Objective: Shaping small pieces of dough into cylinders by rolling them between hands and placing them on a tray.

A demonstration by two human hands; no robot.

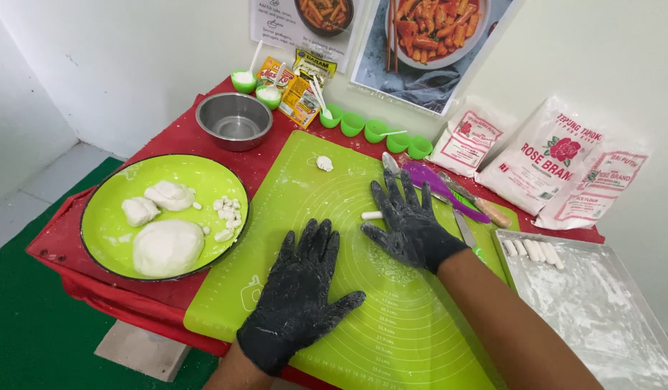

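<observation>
Rolling stage: gloved right hand (412,225), fingers spread, pressed a dough roll (371,215) on the green mat (391,332); left hand (299,289) lay flat, empty.

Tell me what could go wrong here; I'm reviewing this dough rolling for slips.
1. The right hand in a floured black glove covers most of the thin white dough roll on the green silicone mat; uneven pressure could flatten or break it.
2. The silver knife lies right beside that wrist, so a sideways sweep might knock it.
3. The left hand lies flat near the mat's front edge, which overhangs the red tablecloth and might shift.
</observation>
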